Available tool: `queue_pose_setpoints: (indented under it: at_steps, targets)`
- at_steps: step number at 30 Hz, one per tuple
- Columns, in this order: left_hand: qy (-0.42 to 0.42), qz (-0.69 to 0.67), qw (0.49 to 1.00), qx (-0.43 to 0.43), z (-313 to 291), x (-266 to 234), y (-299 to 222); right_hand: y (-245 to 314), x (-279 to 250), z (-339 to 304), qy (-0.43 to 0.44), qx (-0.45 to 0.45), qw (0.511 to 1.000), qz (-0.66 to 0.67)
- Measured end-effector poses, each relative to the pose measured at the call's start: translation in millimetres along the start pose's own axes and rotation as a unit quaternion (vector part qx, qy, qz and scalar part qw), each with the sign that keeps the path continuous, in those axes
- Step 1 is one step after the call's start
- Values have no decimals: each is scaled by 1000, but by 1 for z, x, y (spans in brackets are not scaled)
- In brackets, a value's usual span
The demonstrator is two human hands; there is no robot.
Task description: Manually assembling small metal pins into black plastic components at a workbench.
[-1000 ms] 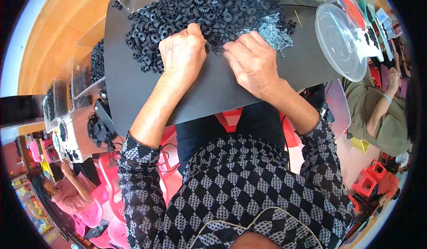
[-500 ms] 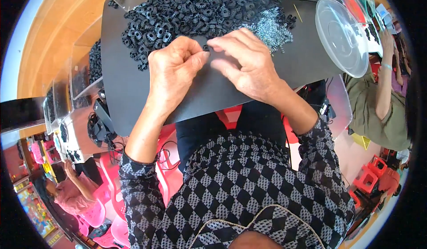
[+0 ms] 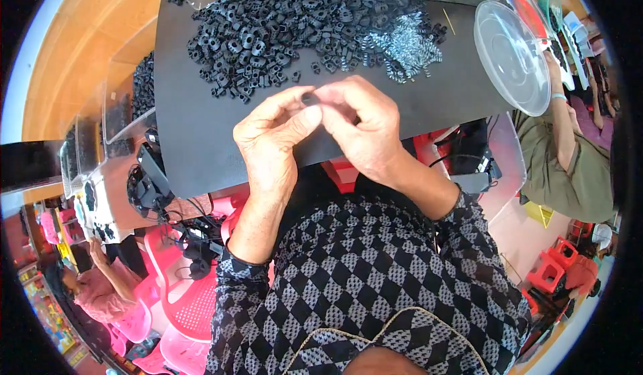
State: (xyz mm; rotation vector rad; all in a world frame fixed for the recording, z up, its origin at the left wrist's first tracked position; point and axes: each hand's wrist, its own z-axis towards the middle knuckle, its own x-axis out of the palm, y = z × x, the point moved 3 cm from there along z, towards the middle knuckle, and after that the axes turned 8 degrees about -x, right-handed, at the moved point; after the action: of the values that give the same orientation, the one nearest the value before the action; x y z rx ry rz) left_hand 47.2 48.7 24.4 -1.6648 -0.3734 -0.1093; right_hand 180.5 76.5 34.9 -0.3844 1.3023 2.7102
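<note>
1. Lower in the frame and closer together than half a second ago, the left hand (image 3: 271,132) and right hand (image 3: 365,122) now meet near the centre of the frame, over the near part of the dark tabletop (image 3: 194,137).
2. Between them, just above the centre of the frame, is a small black piece (image 3: 309,98), its finer shape too small to make out.
3. Thumb and forefinger of the left hand close on this piece, pinching it; the remaining fingers are curled and partly hidden.
4. Fingers of the right hand are bent, thumb and forefinger close together, their tips right beside the piece; I cannot tell whether they grip anything.
5. Above the hands, a broad heap of black plastic parts (image 3: 268,27) spreads across the upper middle of the frame.
6. Silver springs (image 3: 406,48) lie in a pile against the heap's right side, with a thin yellow stick (image 3: 449,21) near them.
7. Toward the upper right is a round clear lid (image 3: 510,63).
8. At the right edge sits a person in olive clothing (image 3: 566,167); at lower left, a pink chair (image 3: 191,308).
</note>
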Motion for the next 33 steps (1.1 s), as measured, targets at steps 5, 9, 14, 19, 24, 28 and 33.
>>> queue_pose_setpoints:
  at_steps: [5, 9, 14, 19, 24, 28, 33]
  targets:
    - [-32, -33, 999, 8, -9, -20, 0, 11, 7, -6, 51, -103, 991, -61]
    - [-57, 40, 997, 20, -16, -36, -4, 2, -2, 12, 44, -141, 965, -217]
    - [-46, 105, 991, 74, -22, -46, -3, -7, 13, 31, 82, -197, 935, -283]
    - [-41, 107, 992, 54, -23, -54, -5, -11, 41, 40, 207, -240, 864, -391]
    - [-36, 121, 990, 57, -18, -56, -4, -16, 51, 39, 247, -263, 827, -432]
    - [-47, 144, 986, 69, -13, -63, 4, -19, 50, 36, 229, -229, 867, -379]
    - [-41, 138, 988, 64, -10, -64, 11, -23, 36, 20, 149, -129, 956, -217]
